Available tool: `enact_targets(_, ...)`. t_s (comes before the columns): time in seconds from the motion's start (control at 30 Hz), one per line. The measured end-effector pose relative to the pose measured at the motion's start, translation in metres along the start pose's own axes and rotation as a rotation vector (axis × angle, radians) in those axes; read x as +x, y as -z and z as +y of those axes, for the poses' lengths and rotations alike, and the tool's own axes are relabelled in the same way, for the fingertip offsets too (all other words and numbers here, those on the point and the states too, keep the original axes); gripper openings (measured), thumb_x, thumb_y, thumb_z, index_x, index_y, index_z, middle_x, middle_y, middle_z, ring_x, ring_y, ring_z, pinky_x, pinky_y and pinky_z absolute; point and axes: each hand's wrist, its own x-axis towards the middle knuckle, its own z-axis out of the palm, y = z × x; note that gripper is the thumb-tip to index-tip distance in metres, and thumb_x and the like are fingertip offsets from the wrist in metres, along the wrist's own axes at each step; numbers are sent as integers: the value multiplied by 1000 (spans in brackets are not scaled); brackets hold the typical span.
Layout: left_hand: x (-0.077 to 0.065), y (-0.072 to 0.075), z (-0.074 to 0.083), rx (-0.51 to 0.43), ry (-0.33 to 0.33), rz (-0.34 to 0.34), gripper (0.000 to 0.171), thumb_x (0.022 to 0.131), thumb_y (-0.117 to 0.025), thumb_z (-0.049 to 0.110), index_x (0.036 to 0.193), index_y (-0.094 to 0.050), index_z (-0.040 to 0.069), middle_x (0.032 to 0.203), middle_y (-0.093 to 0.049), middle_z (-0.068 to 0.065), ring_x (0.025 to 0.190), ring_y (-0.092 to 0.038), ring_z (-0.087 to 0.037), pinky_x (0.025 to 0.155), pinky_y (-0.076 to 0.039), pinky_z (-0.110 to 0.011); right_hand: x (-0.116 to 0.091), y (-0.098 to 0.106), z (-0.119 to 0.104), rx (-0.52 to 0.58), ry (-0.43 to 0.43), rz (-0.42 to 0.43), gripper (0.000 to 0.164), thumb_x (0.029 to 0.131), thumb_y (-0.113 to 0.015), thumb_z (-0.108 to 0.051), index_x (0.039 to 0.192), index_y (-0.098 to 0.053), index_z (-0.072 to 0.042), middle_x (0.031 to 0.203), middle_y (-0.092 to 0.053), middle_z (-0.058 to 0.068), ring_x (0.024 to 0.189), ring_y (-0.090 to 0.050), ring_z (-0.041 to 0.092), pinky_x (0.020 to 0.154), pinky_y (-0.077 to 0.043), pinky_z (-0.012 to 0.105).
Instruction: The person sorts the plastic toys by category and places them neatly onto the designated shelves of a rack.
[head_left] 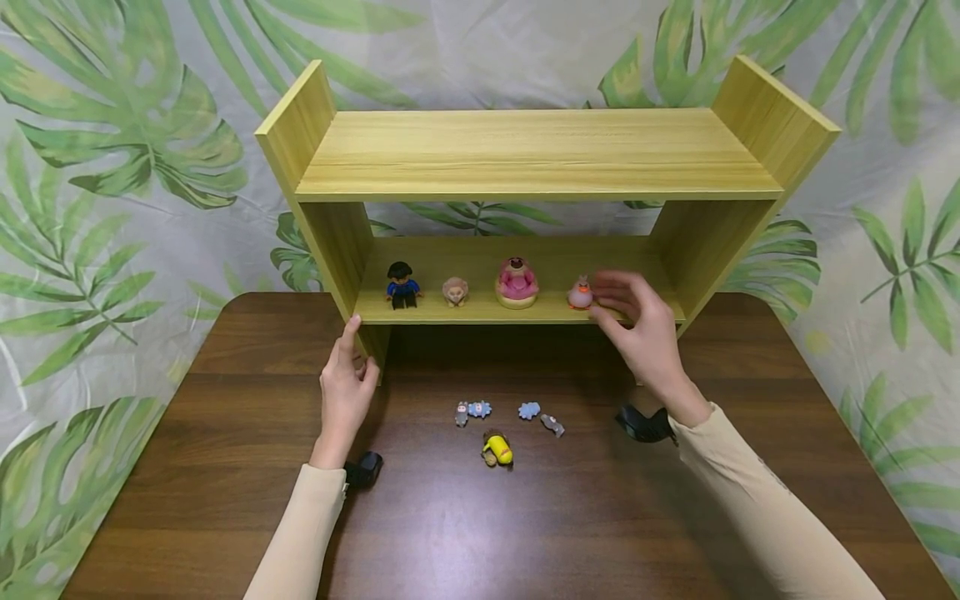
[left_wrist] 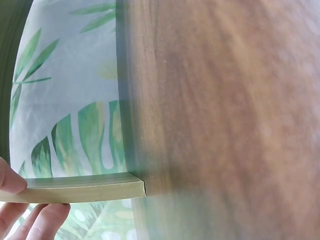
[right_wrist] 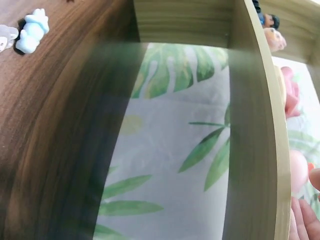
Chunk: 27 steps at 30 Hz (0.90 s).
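Observation:
In the head view, my right hand (head_left: 637, 321) is at the right part of the middle shelf. Its fingertips are right at the side of a small pale-pink duck figure (head_left: 579, 295) with an orange beak, fingers loosely bent. In the right wrist view, the figure's round pink body (right_wrist: 298, 171) shows beside the fingers (right_wrist: 301, 220). My left hand (head_left: 348, 387) grips the front edge of the wooden shelf's left side panel (left_wrist: 75, 193), thumb on one face and fingers on the other. Left of the duck stand a pink bear (head_left: 517, 285), a fluffy beige figure (head_left: 455, 291) and a black-haired toy figure (head_left: 403, 287).
The wooden shelf unit (head_left: 540, 154) stands on the dark brown table (head_left: 442, 533). Before it lie two blue figures (head_left: 529, 410), two grey figures (head_left: 552, 425) and a yellow-and-brown figure (head_left: 498, 448). A leaf-patterned cloth (head_left: 120, 167) hangs behind.

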Motion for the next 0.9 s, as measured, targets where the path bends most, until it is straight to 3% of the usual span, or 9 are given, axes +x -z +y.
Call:
enact_targets(0.23,0,1,0,-14,14,-15,82,82,-55,-15,146,-30,31,102,-53,-21,69,-51,-35,56,-51,-41,-7,4,8,56,9,36,37,81,-59,22,116,-51,19,110,-54,34,99,-59,27,88,-47,27)
enact_targets(0.6,0,0,0,-13,7,-16,82,83,-54,-14,147,-30,30,104,-54,-21,68,-49,-32,55,-50,-39,-21,3,6,89,67,88,29,79,-55,27,107,-53,22,100,-55,38,92,-60,21,81,-48,22)
enact_targets(0.9,1,0,-1,1,2,2,81,82,-55,-14,146,-31,30,102,-54,-20,67,-49,-30,53,-48,-38,-37,0,8,73,69,35,27,79,-55,27,105,-54,21,100,-57,35,89,-61,20,80,-49,21)
